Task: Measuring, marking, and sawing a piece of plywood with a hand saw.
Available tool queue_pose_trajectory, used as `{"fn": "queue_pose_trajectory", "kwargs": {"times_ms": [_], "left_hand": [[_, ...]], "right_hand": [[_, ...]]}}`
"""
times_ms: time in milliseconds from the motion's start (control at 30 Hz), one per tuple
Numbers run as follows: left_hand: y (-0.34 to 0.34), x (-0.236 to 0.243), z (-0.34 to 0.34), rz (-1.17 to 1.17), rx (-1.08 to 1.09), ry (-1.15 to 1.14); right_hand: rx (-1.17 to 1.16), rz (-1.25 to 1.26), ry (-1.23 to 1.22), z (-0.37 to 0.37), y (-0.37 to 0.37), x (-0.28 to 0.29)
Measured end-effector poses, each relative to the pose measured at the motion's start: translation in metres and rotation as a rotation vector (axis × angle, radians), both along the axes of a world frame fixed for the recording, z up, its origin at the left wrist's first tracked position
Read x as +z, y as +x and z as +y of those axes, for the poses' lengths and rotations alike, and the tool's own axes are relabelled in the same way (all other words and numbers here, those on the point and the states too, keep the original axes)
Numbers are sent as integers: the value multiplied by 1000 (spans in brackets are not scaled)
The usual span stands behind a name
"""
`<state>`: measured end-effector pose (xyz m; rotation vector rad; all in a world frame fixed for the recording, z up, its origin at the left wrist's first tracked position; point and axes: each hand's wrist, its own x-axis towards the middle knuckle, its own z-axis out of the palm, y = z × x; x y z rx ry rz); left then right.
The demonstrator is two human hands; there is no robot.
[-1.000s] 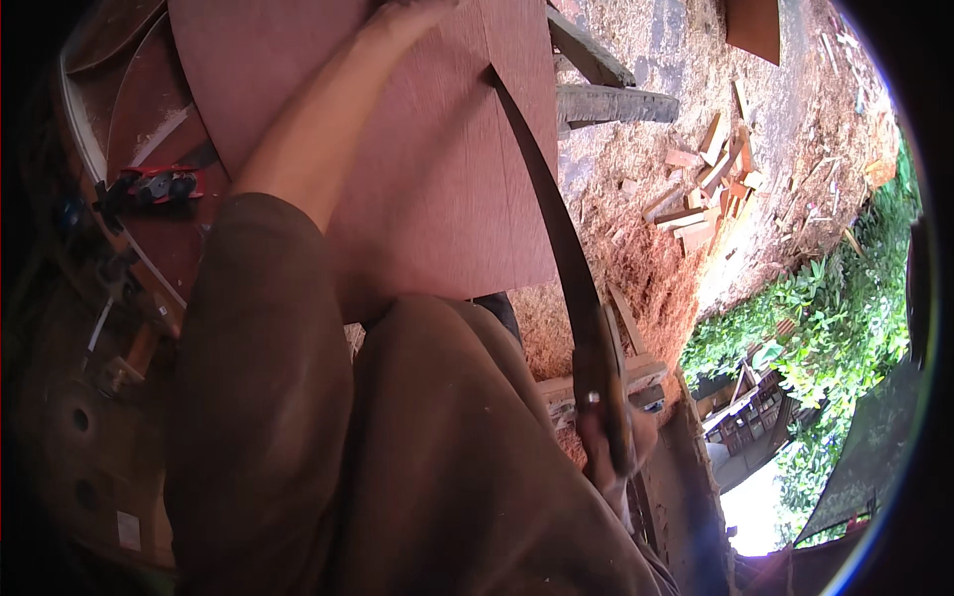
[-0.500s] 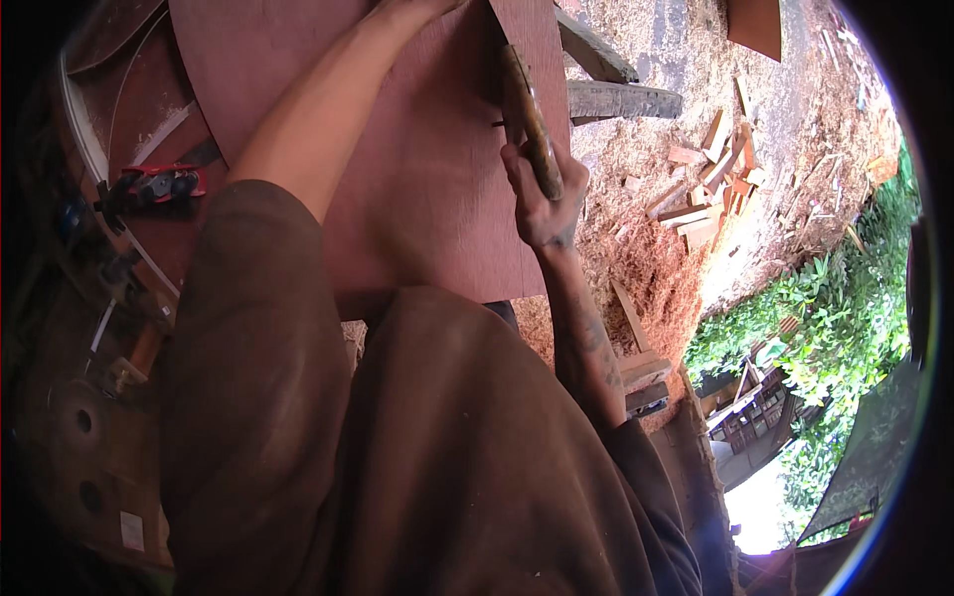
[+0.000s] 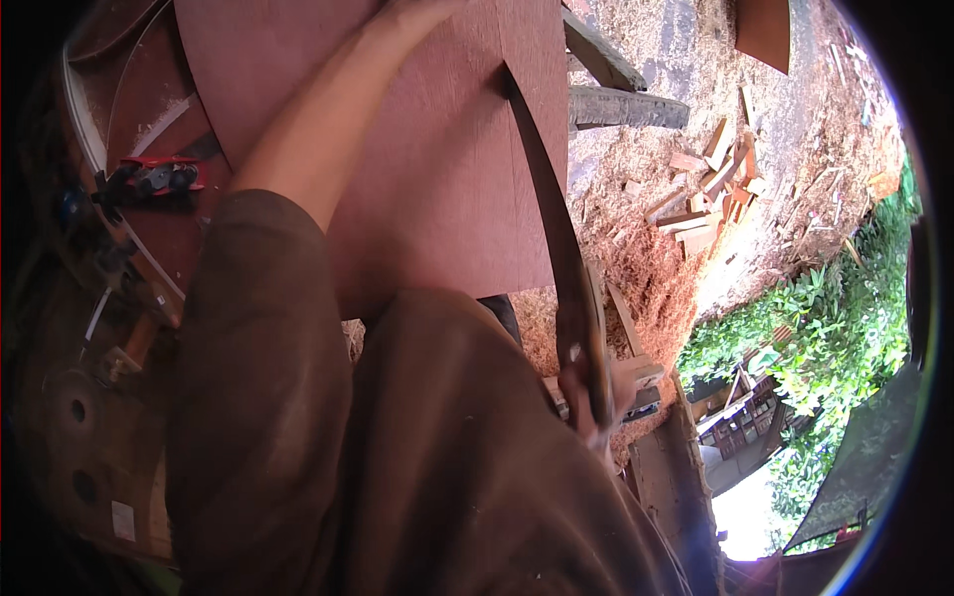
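A broad reddish-brown wood panel [image 3: 437, 199] extends away from my lap. My right hand [image 3: 601, 412], low at the right and blurred, is closed round the wooden handle of a handsaw [image 3: 552, 214]. The long dark blade runs from that hand up to the panel, its far end meeting a thin line that continues toward the top edge. My left arm reaches across the panel, and my left hand [image 3: 425, 12] rests near the far top edge of the picture, its fingers cut off by the frame.
Wooden beams [image 3: 626, 107] jut out from under the panel's right side. Wood offcuts [image 3: 711, 189] lie heaped on the sawdust-covered floor, with green plants [image 3: 805, 328] beyond. At the left, a red-and-black tool [image 3: 164, 177] sits on a brown surface.
My right hand has pulled the handsaw back toward my body, and more of its blade shows. My left hand stays in about the same place on the panel.
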<state>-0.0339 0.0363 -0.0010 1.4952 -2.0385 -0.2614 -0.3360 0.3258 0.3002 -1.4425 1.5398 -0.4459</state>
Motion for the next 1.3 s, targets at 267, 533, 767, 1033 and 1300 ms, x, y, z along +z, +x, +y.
{"fn": "queue_pose_trajectory", "kwargs": {"times_ms": [267, 533, 767, 1033, 1300], "left_hand": [[0, 2, -2, 1, 30, -134], [-10, 21, 18, 75, -39, -73], [-13, 16, 37, -43, -98, -44], [-20, 24, 39, 8, -64, -7], [-21, 20, 47, 37, -7, 34]], "right_hand": [[-77, -231, 171, -96, 62, -155], [-37, -115, -176, -133, 88, -203], [-75, -184, 156, -78, 54, -102], [-67, -83, 163, 18, -14, -10], [-4, -113, -105, -107, 67, -220]]}}
